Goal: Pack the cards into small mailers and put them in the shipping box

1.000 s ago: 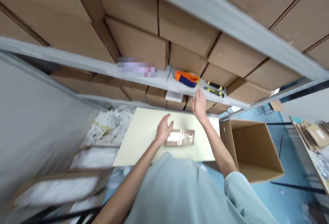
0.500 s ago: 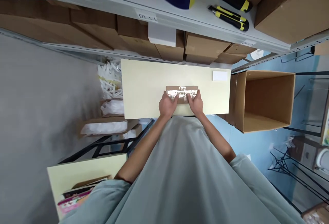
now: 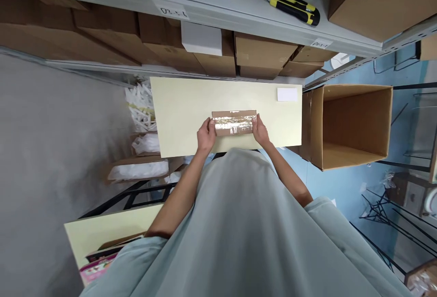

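Observation:
A small brown cardboard box (image 3: 234, 123) with shiny clear tape across its top is held between both hands over the pale table (image 3: 184, 106). My left hand (image 3: 206, 136) grips its left end, thumb on the near left corner. At the right end, my right hand (image 3: 260, 130) closes round the edge, with the thumb toward the taped face. A small white label or card (image 3: 287, 94) lies near the table's right back corner.
A large open carton (image 3: 355, 126) stands right of the table. Beyond the table, a grey shelf (image 3: 246, 17) bears boxes and yellow-black cutters (image 3: 292, 7). Packing material (image 3: 141, 106) is at the left; a lower board (image 3: 112, 229) holds flat packages.
Both hands have shifted outward from the box's taped top to its two ends, still holding it. The whole view has moved slightly, with the shelf higher in the picture.

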Motion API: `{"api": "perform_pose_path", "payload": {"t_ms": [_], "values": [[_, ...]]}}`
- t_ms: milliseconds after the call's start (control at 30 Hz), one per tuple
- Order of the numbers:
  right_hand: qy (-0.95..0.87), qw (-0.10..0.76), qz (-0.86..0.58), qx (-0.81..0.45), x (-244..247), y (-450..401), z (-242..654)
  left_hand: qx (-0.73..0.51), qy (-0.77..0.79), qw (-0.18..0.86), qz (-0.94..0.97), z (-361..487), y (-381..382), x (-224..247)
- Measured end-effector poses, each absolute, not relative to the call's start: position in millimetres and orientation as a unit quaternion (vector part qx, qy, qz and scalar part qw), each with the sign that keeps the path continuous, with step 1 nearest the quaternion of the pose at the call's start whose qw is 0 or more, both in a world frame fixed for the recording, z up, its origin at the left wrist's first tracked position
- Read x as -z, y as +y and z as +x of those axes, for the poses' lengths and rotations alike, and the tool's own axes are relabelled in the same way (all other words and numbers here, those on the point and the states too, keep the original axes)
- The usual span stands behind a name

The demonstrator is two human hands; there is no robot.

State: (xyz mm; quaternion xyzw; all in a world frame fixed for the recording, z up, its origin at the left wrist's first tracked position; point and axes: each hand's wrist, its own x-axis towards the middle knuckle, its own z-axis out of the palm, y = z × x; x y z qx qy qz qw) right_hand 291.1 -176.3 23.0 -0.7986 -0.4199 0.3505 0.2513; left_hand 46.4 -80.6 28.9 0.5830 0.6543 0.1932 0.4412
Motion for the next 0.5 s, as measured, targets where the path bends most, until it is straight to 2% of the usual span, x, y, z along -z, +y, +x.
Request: {"api": "perform_pose_path", "payload": {"t_ms": [167,400,500], "values": [[-0.388,0.310,-0.818,-0.291,-33,-186,290,-0.204,0.668,0.428,0.573,43,-84,-37],[-0.449,0.307,-0.797,-0.262,-48,-188,294,-0.268,0.626,0.411,0.606,32,-82,-59],[-0.453,0.272,-0.804,-0.274,-41,-189,294,-0.233,0.651,0.434,0.577,31,-84,-52]]}}
